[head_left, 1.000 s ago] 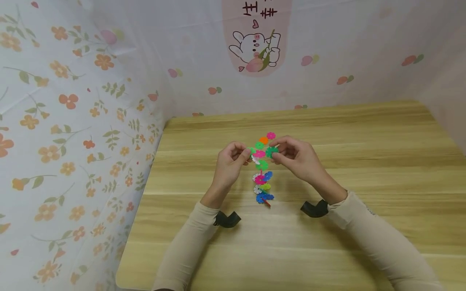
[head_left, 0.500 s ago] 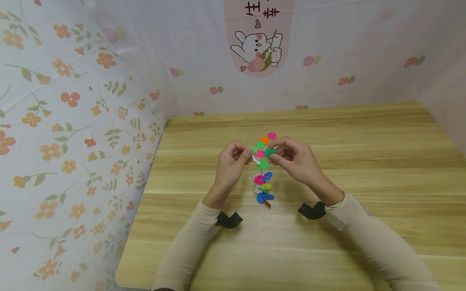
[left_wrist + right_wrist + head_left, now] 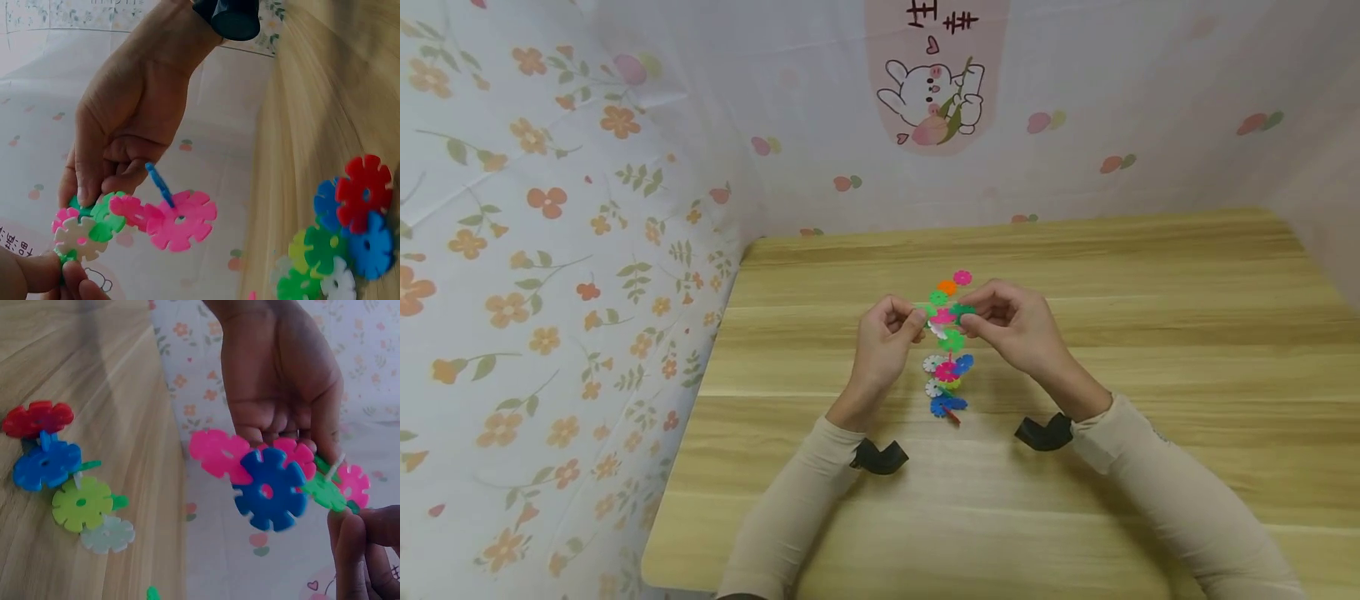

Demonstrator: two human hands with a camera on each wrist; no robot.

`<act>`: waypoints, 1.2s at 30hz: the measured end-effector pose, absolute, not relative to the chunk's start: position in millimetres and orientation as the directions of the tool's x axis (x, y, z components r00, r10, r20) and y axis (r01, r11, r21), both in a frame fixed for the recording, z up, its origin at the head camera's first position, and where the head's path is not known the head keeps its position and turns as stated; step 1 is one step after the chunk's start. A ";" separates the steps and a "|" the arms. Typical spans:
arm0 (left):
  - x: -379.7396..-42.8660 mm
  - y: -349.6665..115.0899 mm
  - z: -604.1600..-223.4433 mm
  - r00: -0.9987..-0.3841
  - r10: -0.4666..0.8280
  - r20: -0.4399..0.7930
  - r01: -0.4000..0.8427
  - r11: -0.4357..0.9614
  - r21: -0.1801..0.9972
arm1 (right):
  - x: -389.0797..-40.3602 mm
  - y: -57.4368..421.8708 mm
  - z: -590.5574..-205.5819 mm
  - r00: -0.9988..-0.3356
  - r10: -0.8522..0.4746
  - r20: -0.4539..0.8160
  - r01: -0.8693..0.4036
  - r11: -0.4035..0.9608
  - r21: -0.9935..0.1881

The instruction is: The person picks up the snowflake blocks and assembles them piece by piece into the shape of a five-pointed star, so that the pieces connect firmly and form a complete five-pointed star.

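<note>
Both hands hold small notched flower-shaped plastic discs joined in a cluster above the table. My left hand [image 3: 883, 342] pinches a light green disc [image 3: 926, 315] at the cluster's left side. In the thumb and fingers of my right hand [image 3: 1022, 325] is a dark green disc [image 3: 962, 312], right at the edge of a pink disc [image 3: 943, 316]. From there the cluster runs through a white disc [image 3: 81, 239] and a green disc [image 3: 108, 217] to a large pink disc [image 3: 182, 220] with a blue disc [image 3: 270, 489] set in it. Fingers partly hide both pinched discs.
A second group of joined discs, with a red disc [image 3: 364, 194], a blue disc [image 3: 370, 245] and a yellow-green disc [image 3: 82, 504], lies on the wooden table [image 3: 805, 358]. Farther back are a pink disc [image 3: 962, 277], an orange disc [image 3: 947, 287] and a green disc [image 3: 938, 297].
The dark green disc has come in against the pink disc and now shows more edge-on. My left hand and the held cluster have shifted slightly right.
</note>
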State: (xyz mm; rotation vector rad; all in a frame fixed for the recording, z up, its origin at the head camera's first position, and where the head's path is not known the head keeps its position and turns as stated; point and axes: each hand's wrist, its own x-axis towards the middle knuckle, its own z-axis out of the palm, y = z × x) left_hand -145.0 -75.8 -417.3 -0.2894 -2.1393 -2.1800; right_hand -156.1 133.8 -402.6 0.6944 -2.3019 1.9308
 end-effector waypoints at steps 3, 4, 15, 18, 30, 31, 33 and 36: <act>-145.4 -78.6 -418.7 -0.979 0.107 0.173 0.173 -0.013 0.985 | -157.2 134.8 -403.7 -0.904 -0.312 0.292 -0.343 0.122 -0.931; -145.8 -79.6 -418.9 -0.978 0.120 0.169 0.170 -0.004 0.985 | -157.5 135.3 -403.9 -0.909 -0.313 0.276 -0.329 0.132 -0.935; -144.3 -83.5 -414.9 -0.962 0.263 0.070 0.129 0.216 0.968 | -164.6 135.9 -409.8 -0.929 -0.332 0.163 -0.242 0.214 -0.946; -143.7 -82.0 -413.2 -0.939 0.338 0.068 0.164 0.264 0.951 | -166.9 134.3 -412.6 -0.916 -0.362 0.171 -0.253 0.194 -0.948; -143.8 -85.8 -420.7 -0.953 0.292 0.075 0.176 0.337 0.925 | -184.1 128.0 -414.6 -0.914 -0.361 0.184 -0.259 0.171 -0.951; -144.1 -87.0 -420.7 -0.959 0.275 0.070 0.164 0.335 0.928 | -188.8 128.5 -415.6 -0.924 -0.337 0.179 -0.248 0.174 -0.953; -144.4 -89.3 -420.5 -0.964 0.257 0.067 0.151 0.324 0.934 | -199.6 129.8 -419.8 -0.947 -0.287 0.143 -0.200 0.181 -0.963; -143.9 -92.1 -421.4 -0.966 0.252 0.065 0.142 0.300 0.943 | -216.9 131.0 -429.8 -0.969 -0.239 0.068 -0.120 0.212 -0.970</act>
